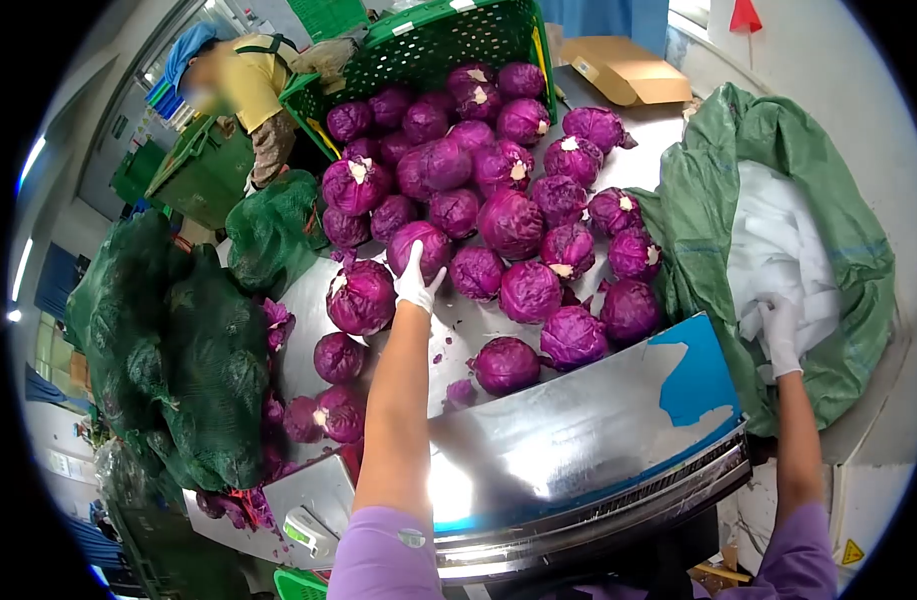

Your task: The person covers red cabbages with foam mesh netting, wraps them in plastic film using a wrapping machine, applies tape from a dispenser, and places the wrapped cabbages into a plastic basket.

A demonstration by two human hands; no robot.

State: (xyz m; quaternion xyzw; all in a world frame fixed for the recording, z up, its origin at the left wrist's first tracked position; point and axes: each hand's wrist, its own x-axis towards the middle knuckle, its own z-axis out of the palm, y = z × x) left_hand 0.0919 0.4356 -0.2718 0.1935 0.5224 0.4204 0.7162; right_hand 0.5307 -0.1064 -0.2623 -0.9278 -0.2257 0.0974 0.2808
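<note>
Gloved in white, my left hand [416, 284] reaches over the metal table [508, 432] and touches a purple cabbage [418, 247], its fingers spread against the near side. Many more purple cabbages [510, 222] lie around it and spill from a tipped green crate [448, 38]. At the right, my right hand [779, 328], also gloved, is on white sheet material [783, 240] inside a green woven sack [703, 190]. Its fingers are bent into the folds, and their grip is partly hidden.
Dark green net bags [203, 360] stand along the left edge, with loose purple leaves near them. A cardboard box [626, 72] is behind the cabbages. A knife-like white-green tool [310, 532] lies at the lower left. Another person [258, 80] bends at the upper left.
</note>
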